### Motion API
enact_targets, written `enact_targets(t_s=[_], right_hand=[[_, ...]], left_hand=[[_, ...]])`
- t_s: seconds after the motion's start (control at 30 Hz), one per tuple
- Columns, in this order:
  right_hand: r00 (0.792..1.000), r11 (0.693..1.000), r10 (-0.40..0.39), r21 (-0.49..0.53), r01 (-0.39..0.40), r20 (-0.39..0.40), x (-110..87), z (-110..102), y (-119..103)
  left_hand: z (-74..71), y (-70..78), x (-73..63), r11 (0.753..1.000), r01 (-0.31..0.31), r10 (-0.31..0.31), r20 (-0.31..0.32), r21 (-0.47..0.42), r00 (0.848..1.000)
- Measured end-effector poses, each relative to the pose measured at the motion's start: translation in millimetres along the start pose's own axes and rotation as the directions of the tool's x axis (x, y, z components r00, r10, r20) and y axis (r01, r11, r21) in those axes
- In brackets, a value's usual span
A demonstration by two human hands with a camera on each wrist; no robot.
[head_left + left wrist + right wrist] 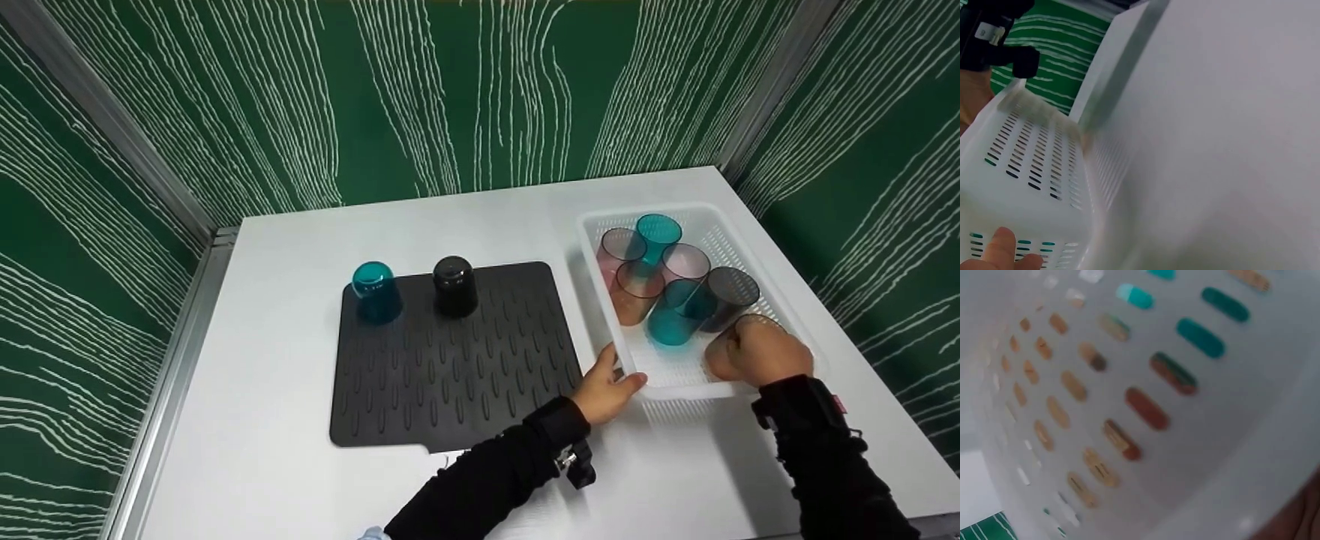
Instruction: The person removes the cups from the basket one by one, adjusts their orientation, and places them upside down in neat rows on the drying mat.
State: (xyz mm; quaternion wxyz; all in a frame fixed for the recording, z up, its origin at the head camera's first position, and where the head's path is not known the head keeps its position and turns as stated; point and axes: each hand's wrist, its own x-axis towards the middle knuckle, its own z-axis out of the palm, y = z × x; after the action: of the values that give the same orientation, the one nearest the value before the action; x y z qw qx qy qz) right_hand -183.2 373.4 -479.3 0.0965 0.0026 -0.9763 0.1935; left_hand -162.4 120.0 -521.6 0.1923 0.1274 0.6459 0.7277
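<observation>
At the near right inside a white plastic basket point(712, 391), my right hand point(769, 352) grips a brownish translucent cup point(721, 358) by its upper part, partly covering it. My left hand point(604, 390) holds the basket's near left corner, thumb at the rim and fingers along the outer side. In the left wrist view, the left fingers point(1000, 250) lie against the slotted wall point(1033, 152). Several other cups stand mouth up in the basket, among them a teal cup point(671, 326), a dark grey cup point(731, 292) and an orange-brown cup point(636, 296). Slotted wall point(1145, 408) fills most of the right wrist view.
Left of the basket, a dark grey ridged mat point(457, 367) lies on the white table point(255, 360). Upside down on its back part stand a teal cup point(377, 292) and a black cup point(454, 289). Green walls point(525, 97) with white lines border the table.
</observation>
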Motion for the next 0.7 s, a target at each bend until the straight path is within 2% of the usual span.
enact_targets(t_s=[0.23, 0.5, 0.7], right_hand=[[0.998, 0.999, 0.002, -0.032, 0.000, 0.063, -3.5, -19.8, -16.7], [1.000, 0.999, -0.025, -0.024, 0.025, -0.019, -11.5, -35.1, -40.7], [0.999, 1.000, -0.013, 0.007, 0.014, -0.053, -16.8, -48.1, -57.6]], left_hand=[[1.3, -5.1, 2.7, 1.000, -0.017, 0.017, 0.002, -0.019, 1.000], [2.1, -2.6, 2.7, 0.999, -0.013, 0.013, -0.015, -0.033, 1.000], [2.8, -0.3, 1.3, 0.998, -0.006, 0.003, -0.038, -0.068, 0.999]])
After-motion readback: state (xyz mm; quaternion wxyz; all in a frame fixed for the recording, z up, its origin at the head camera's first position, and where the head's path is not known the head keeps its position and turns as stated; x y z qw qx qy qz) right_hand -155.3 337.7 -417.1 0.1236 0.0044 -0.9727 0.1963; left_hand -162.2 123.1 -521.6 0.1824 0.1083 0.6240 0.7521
